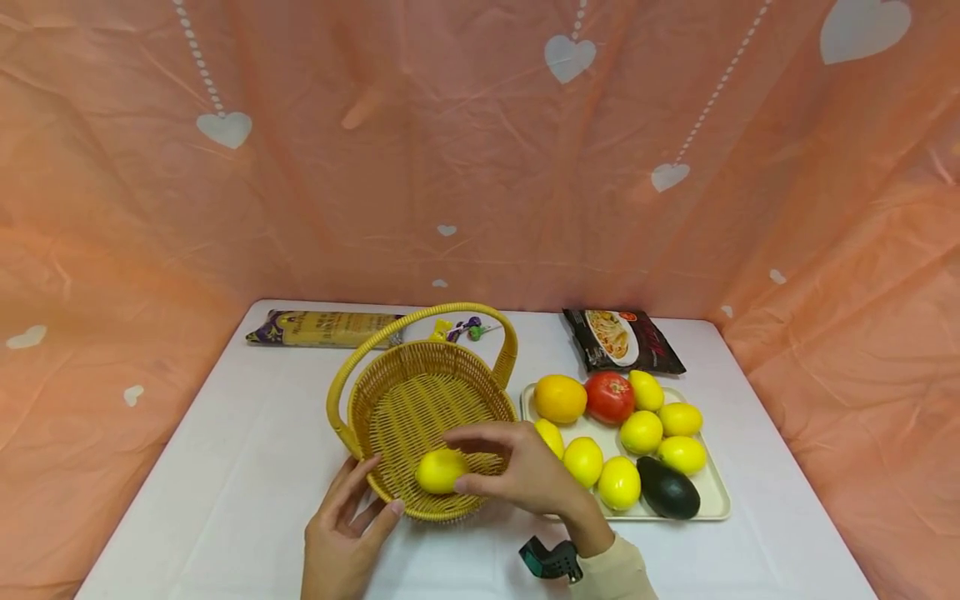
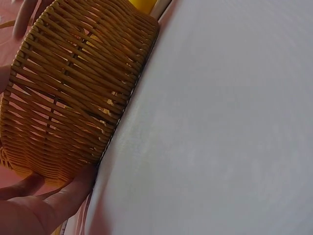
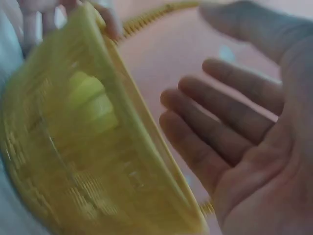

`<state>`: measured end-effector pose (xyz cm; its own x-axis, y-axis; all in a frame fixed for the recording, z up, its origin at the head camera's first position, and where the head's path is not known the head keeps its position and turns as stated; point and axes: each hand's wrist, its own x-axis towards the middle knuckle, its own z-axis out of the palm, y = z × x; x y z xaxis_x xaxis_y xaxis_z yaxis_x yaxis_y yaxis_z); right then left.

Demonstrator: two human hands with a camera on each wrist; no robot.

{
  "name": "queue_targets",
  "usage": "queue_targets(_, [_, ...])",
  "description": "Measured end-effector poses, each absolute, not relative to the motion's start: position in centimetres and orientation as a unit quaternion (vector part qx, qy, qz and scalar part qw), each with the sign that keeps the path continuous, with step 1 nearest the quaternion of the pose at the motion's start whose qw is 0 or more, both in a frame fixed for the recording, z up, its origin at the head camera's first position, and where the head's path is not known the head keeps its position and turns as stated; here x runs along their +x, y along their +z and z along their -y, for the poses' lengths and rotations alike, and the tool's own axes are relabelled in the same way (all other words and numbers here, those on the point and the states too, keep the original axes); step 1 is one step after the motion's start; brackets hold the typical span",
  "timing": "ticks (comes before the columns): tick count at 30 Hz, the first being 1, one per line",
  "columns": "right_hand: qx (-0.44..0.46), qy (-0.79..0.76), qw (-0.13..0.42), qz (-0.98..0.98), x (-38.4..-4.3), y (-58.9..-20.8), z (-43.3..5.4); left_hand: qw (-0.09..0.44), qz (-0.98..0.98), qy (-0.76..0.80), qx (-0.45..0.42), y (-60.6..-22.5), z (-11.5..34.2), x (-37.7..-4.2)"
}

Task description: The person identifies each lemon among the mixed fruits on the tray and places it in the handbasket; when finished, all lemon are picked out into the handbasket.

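A woven yellow-brown basket (image 1: 427, 400) with a tall arched handle stands on the white table. My left hand (image 1: 348, 521) grips its near left side, thumb at the rim; in the left wrist view, fingers (image 2: 68, 196) press low against the weave. One lemon (image 1: 441, 471) lies inside, near the front wall, and shows through the weave in the right wrist view. Above the basket's right front part hovers my right hand (image 1: 525, 467). The right wrist view shows this hand's palm bare, with its fingers loosely extended beside the rim and nothing in them.
Right of the basket, a cream tray (image 1: 716, 500) bears several lemons (image 1: 620, 483), an orange (image 1: 560, 398), a tomato (image 1: 609, 397) and an avocado (image 1: 667, 488). Behind lie a black food packet (image 1: 626, 340), a long golden packet (image 1: 322, 328) and small lollipops (image 1: 476, 332).
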<state>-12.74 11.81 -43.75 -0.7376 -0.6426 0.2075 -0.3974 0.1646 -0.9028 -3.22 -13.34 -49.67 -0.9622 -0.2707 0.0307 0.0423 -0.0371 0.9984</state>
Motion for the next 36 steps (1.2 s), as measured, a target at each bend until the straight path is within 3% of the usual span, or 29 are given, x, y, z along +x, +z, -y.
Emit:
queue_targets(9, [-0.317,-0.653,0.081,-0.683,-13.4,-43.4,-20.6,0.109,0.684,-0.716,0.086,-49.5,13.4,-3.2])
queue_targets(22, [-0.237,-0.631,-0.031,-0.738,-11.5,-43.7,-32.2,0.102,0.680,-0.721,0.085,-49.4,13.4,-3.2])
queue_targets(36, [-0.082,-0.638,-0.075,-0.762,-9.7,-46.2,-37.5,0.097,0.681,-0.721,0.085,-49.2,13.4,-3.1])
